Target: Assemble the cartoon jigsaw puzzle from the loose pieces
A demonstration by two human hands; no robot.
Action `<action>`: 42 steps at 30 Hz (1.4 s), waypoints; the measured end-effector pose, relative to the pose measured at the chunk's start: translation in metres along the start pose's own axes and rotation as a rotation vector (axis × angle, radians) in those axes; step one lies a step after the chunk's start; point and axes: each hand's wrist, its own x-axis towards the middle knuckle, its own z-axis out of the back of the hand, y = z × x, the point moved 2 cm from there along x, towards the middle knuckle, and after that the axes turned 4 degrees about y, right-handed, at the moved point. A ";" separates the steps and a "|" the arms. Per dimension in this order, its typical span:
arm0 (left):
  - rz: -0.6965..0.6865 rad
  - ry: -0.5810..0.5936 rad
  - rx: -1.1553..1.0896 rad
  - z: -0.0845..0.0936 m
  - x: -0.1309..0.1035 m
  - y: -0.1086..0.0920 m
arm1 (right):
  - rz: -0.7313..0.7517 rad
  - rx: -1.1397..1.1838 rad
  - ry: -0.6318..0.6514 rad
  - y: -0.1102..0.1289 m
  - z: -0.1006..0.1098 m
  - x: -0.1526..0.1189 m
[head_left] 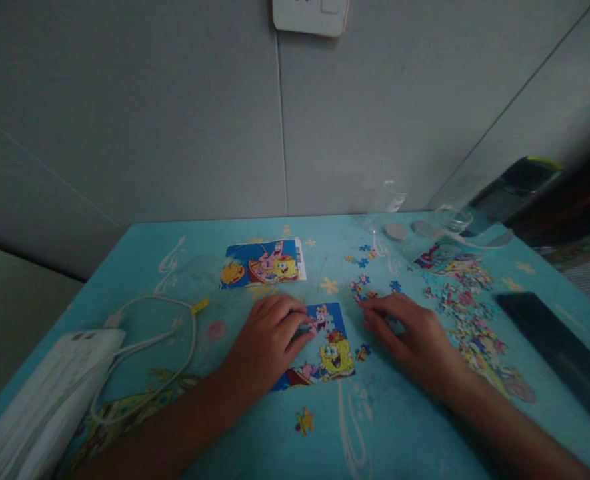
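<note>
A partly assembled jigsaw puzzle [337, 357] with a yellow cartoon sponge on blue lies at the middle of the table. My left hand [275, 333] rests over its left side, thumb and forefinger closing near the pink figure; whatever is between them is too small to make out. To the right, my right hand [407, 327] has its fingertips drawn together at a cluster of loose jigsaw pieces [357, 288], touching one at the edge. A single piece [363, 352] lies between the puzzle and my right hand. Another yellow piece [305, 421] lies nearer to me.
A picture card [262, 263] lies behind the puzzle. Many small pieces [467, 313] are heaped at right, beside a dark phone [559, 353]. Clear cups [395, 197] stand at the back. A white power strip [49, 400] and cable [195, 333] occupy the left.
</note>
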 end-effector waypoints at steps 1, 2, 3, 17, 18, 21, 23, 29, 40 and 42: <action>-0.023 -0.009 0.015 0.001 0.001 -0.001 | 0.003 0.001 0.002 0.000 -0.001 0.000; -0.049 -0.024 0.029 0.003 0.001 -0.003 | 0.010 0.007 0.007 0.001 -0.002 0.000; -0.078 -0.046 0.041 0.004 0.001 -0.004 | 0.024 0.020 0.008 0.002 -0.003 0.000; -0.269 -0.145 0.104 0.003 -0.019 -0.015 | 0.159 0.263 0.122 0.050 -0.036 -0.010; -0.283 -0.142 0.114 0.003 -0.018 -0.015 | 0.155 0.248 0.119 0.047 -0.035 -0.009; -0.322 -0.090 0.182 0.006 -0.012 -0.018 | 0.098 0.142 0.068 0.025 -0.029 -0.004; -0.352 -0.012 0.228 0.008 -0.007 -0.019 | 0.015 0.042 -0.034 0.003 -0.018 0.003; -0.413 0.246 0.311 0.008 -0.001 -0.022 | -0.151 -0.230 -0.164 -0.047 0.012 0.019; -0.182 0.355 0.091 -0.001 -0.003 -0.026 | -0.097 -0.385 -0.146 -0.058 0.005 0.025; -0.174 0.337 0.093 -0.001 -0.002 -0.027 | -0.110 -0.402 -0.158 -0.059 0.010 0.023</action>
